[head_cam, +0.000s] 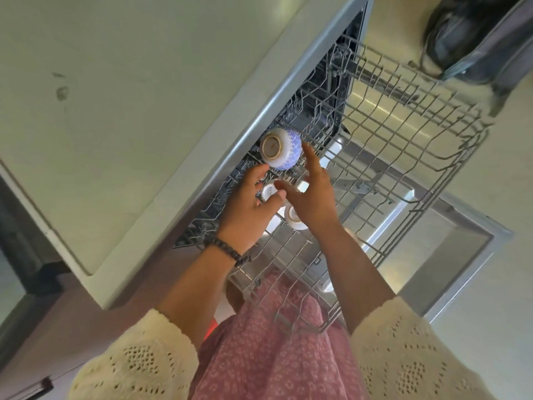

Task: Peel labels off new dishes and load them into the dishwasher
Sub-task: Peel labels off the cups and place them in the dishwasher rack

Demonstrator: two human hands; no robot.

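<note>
Head view over the pulled-out dishwasher rack [403,116]: we are in the loading step, judging by the dishes already seated. At far left runs the pale worktop [115,96], its edge just beside the rack. Next comes our left hand [245,206], beaded bracelet [230,251] at the wrist, its grip released, fingers loosely spread toward a blue-and-white bowl [281,148] that sits base-up on the tines. Two small white cups [269,192] lie between our hands, one showing a label on its base. Our right hand [311,197] hovers over them, grip likewise released, grasping nothing. We judge the next move calls for steadying the bowl, or pulling that labelled cup back out for peeling.
</note>
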